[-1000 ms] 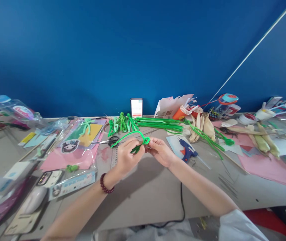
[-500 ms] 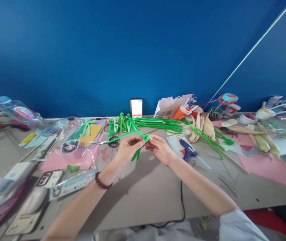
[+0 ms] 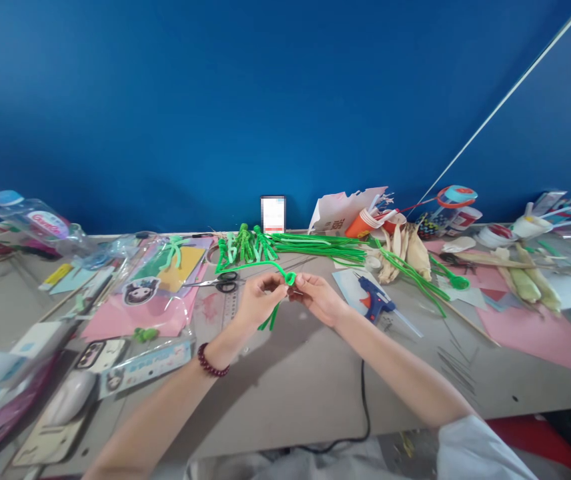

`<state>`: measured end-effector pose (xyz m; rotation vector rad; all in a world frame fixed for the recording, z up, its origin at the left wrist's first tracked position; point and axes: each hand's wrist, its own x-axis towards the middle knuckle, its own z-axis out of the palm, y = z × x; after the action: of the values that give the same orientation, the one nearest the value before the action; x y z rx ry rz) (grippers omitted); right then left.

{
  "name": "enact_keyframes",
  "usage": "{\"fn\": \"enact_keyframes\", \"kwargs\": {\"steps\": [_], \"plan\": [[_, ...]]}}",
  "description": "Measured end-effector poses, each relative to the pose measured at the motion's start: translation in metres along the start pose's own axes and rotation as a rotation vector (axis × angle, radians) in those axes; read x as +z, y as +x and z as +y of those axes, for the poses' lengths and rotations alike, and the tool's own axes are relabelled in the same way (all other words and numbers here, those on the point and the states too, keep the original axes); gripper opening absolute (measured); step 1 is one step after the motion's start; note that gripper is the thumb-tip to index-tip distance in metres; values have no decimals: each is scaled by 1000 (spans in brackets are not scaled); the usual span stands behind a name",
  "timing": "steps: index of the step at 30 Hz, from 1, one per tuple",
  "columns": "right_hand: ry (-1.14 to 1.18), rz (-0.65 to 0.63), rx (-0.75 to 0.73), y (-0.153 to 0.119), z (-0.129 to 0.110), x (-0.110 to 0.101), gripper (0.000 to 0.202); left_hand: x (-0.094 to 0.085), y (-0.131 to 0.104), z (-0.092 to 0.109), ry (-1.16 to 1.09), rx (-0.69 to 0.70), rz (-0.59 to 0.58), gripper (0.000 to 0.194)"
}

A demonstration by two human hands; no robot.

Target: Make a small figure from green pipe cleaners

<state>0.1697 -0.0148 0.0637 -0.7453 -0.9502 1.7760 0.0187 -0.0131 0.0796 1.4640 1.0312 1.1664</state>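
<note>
Head view. Grey tabletop (image 3: 285,393) against a blue wall (image 3: 285,113); items logged left to right.

Near the back left corner: clear bottle (image 3: 40,217) with a blue cap, lying tilted. Toward the front left corner: white mouse (image 3: 70,398) on a cream-coloured flat object. Further in, pink sheets (image 3: 115,328) lie partly under clear plastic; a small green fuzzy piece (image 3: 144,335) is at their front edge. Black-handled scissors (image 3: 225,282) lie just beyond the left hand (image 3: 260,301), blades toward the left edge.

Left hand: thumb and fingers pinched on the green stem (image 3: 290,278), a fuzzy length wound into a small coil at its middle. It is held up over the tabletop, centrally, toward the back edge. One long strand arches left past the left hand; shorter ends hang below it. Red beaded bracelet (image 3: 213,361) on the left wrist.

Behind, along the back edge: green fuzzy figures (image 3: 245,243), then an upright phone (image 3: 273,215), then a bundle of loose green stems (image 3: 320,248).

Right hand (image 3: 317,297): fingertips gathered at the coil's right side, pinching it; exact finger contact too small to tell.

Right of it: blue glue gun (image 3: 378,299), dried husks (image 3: 418,252), and, toward the right edge, a pink sheet (image 3: 540,333).
</note>
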Motion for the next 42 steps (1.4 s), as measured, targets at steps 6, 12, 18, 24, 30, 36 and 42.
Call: {"fn": "enact_keyframes", "kwargs": {"steps": [6,12,18,24,30,36,42], "plan": [[-39,22,24,0,-5,0,31,-2,-4,3,287,129,2,10],[-26,114,17,-1,-9,2,27,-3,-2,-4,264,112,10,12],[-208,272,-191,-5,-13,7,18,-4,0,-2,220,93,76,12],[-503,318,-284,-11,-8,14,21,-2,-1,0,350,212,115,14],[-459,361,-220,-13,-9,20,26,-2,-6,0,527,363,145,18],[-395,382,-150,-9,-5,19,27,-3,-8,-1,596,475,157,15],[-395,380,-172,-7,-7,16,24,-6,-3,-9,697,610,162,12]]}}
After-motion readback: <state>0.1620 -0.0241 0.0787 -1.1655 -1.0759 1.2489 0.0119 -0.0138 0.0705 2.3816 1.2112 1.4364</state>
